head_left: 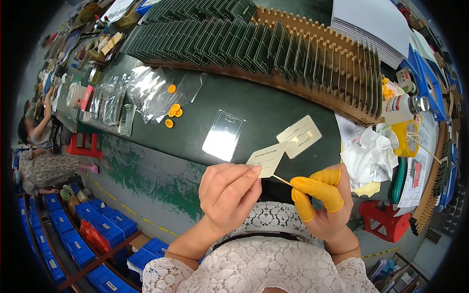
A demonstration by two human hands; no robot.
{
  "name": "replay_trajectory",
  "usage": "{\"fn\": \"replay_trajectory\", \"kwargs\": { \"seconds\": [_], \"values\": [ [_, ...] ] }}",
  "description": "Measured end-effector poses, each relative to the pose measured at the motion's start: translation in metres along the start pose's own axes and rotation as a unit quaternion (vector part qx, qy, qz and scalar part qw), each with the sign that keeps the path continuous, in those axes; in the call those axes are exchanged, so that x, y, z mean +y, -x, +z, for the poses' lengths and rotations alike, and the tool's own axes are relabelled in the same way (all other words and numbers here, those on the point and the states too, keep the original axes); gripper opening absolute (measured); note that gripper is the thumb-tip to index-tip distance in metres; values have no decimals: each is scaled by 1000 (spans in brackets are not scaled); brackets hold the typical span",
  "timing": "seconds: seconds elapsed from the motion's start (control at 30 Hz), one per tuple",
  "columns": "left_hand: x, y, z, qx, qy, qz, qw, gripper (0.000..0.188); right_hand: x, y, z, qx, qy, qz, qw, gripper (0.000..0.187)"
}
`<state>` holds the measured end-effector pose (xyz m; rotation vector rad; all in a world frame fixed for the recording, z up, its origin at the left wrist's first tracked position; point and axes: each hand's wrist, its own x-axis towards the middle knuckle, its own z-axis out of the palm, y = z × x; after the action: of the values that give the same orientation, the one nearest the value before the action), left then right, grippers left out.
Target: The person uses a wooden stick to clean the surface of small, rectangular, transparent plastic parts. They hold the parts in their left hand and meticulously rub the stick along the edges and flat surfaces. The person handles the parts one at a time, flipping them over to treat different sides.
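Clear plastic bags (149,95) lie on the left of my bench (188,129); a stack of white sheets (371,24) sits toward its far right. Blue bins (103,226) stand at my lower left. I see a red stool (74,145) to my left, another stool (392,222) to my right, and a co-worker (43,131) farther off.

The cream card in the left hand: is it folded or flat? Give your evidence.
Flat: the cream card in the left hand shows one face, straight edges and no visible crease.
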<state>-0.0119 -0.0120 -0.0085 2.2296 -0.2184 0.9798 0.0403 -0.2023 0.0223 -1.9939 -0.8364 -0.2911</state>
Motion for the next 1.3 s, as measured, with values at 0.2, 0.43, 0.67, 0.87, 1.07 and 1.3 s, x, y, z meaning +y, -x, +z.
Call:
{"fn": "replay_trajectory", "kwargs": {
  "seconds": [0.2, 0.43, 0.67, 0.87, 1.07, 1.3],
  "values": [
    [0, 0, 0, 1, 0, -1, 1000, 41, -1, 2, 0, -15, 5, -4, 1000, 38],
    [6, -2, -2, -14, -51, -24, 998, 39, 2, 2, -4, 7, 13, 5, 1000, 39],
    [9, -2, -4, -25, -62, -15, 998, 39, 6, 2, -3, 22, 27, 13, 999, 38],
    [10, -3, -4, -29, -58, -16, 998, 39, 8, 0, 2, 26, 40, 0, 999, 39],
    [8, -3, -5, -34, -54, -20, 998, 38, 9, 0, 3, 22, 49, -3, 999, 39],
    [8, -3, -5, -34, -51, -19, 998, 38, 8, 2, 2, 11, 51, -6, 999, 39]
  ]
}}
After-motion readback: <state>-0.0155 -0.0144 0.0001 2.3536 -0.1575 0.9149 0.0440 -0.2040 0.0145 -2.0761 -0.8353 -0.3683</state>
